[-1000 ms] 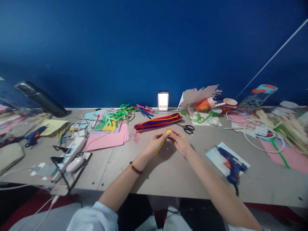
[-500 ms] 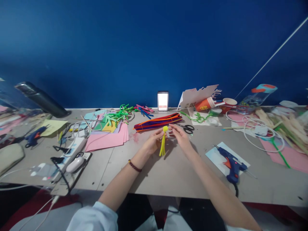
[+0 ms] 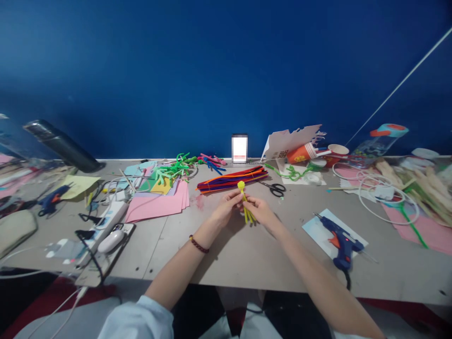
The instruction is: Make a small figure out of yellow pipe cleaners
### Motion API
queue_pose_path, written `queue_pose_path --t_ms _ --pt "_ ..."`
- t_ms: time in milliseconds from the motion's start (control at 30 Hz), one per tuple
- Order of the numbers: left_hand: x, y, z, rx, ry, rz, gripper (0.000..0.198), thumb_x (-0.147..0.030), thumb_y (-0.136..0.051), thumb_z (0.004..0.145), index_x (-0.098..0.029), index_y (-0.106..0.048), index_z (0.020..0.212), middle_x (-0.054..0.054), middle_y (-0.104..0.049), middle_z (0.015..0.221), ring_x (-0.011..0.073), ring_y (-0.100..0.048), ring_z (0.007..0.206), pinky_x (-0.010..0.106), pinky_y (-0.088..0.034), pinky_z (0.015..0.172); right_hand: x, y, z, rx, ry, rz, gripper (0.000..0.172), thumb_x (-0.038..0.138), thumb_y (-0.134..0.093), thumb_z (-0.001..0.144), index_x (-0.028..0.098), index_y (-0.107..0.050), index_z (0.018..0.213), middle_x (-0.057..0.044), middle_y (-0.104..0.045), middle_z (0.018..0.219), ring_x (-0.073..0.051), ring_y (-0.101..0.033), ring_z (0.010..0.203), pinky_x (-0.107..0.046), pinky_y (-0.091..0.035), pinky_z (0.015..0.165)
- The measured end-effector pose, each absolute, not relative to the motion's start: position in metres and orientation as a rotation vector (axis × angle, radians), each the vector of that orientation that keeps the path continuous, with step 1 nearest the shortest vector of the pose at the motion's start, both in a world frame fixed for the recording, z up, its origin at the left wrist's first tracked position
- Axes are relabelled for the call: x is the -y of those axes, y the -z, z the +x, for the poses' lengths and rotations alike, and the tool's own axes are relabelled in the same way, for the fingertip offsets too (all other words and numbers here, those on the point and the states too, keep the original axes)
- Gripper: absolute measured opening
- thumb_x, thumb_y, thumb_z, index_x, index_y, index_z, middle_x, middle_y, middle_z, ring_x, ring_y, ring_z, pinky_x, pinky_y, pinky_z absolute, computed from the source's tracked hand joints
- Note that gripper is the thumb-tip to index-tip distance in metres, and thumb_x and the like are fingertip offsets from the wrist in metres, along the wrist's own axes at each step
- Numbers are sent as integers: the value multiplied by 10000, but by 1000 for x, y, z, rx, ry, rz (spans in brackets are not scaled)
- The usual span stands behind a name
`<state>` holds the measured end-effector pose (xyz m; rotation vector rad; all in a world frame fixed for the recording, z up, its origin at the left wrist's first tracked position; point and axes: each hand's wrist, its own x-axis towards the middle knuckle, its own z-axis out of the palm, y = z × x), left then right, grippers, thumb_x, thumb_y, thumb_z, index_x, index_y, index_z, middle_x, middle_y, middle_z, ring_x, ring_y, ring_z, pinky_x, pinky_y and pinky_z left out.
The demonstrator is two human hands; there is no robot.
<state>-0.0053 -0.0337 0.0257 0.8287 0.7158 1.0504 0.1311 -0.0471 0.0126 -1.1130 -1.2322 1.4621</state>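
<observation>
Between my hands, above the table, is a bundle of yellow pipe cleaners with a knobby head at the top and loose ends hanging down. My left hand is closed on it just under the head. Fingers of my right hand pinch the strands from the other side, a little lower. Behind my hands lies a bunch of red, orange and purple pipe cleaners. Black-handled scissors rest to the right of that bunch, partly behind my right hand.
A blue glue gun lies on light blue paper at right. On the left are pink paper sheets, green twisted pipe cleaners, a power strip and a white mouse. A lit phone stands against the blue wall.
My right hand has moved down and left, from beside the yellow head to the strands, and closed on them. The loose ends now fan out and swing right.
</observation>
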Motion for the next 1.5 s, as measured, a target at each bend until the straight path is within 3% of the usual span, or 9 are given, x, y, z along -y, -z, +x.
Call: queue_pose_path --t_ms 167,300,400,533,633,833,1000,1233,1500 --pt "33 -24 -6 -816 -1095 873 340 -390 -769 628 -127 -720 838 53 -657 750 98 -553 640 229 -414 616 47 -11 128 1255 -1535 -1075 385 565 -657 675 196 -560 624 36 -548 517 -95 -503 465 -219 -368 444" --pt "32 -26 -7 -892 -1181 914 279 -360 -793 587 -134 -718 732 21 -624 657 78 -488 581 224 -371 581 53 -10 121 1191 -1626 -1037 418 628 -599 706 217 -529 728 114 -364 450 -45 -275 326 -192 -200 340" --pt "33 -26 -8 -833 -1174 958 267 -375 -775 612 -128 -692 671 -2 -571 588 55 -407 506 220 -319 523 57 -10 120 1201 -1624 -1069 439 654 -568 720 219 -504 713 119 -335 433 -38 -211 315 -193 -127 326" --pt "33 -27 -10 -731 -1133 1005 234 -362 -740 666 -137 -673 668 -3 -557 604 55 -402 502 216 -306 511 57 -11 122 1242 -1620 -1126 496 702 -528 717 210 -495 664 79 -454 451 -59 -364 329 -200 -268 343" --pt "35 -29 -9 -741 -1147 1044 213 -354 -724 683 -150 -669 652 0 -564 603 76 -452 553 219 -352 564 53 -11 125 1214 -1529 -1138 490 683 -535 726 194 -572 709 19 -580 566 -110 -528 482 -235 -408 456" --pt "36 -29 -4 -941 -1157 1213 295 -444 -713 661 -155 -709 722 8 -593 596 95 -455 540 234 -341 542 44 -18 138 1110 -1192 -1044 335 483 -704 685 225 -635 886 -10 -637 821 -145 -594 706 -278 -495 641" --pt "36 -29 -6 -1018 -1199 1572 273 -408 -608 775 -152 -701 789 27 -613 661 116 -489 603 237 -358 562 41 -25 149 1227 -1235 -920 441 416 -709 705 253 -631 1108 -35 -644 970 -162 -611 851 -315 -519 760" --pt "45 -30 -11 -1164 -1173 2213 240 -282 -462 890 -164 -667 928 34 -561 736 113 -485 632 238 -370 579 35 -22 163 1599 -1000 -1013 302 402 -668 758 242 -699 1012 -56 -671 1051 -207 -623 932 -342 -515 818" --pt "44 -28 -10 -1120 -1199 2217 191 -265 -494 874 -173 -621 983 55 -626 842 143 -568 757 252 -437 660 36 -28 171 1792 -738 -1081 247 418 -643 783 240 -727 934 -50 -715 960 -234 -650 891 -370 -507 836"
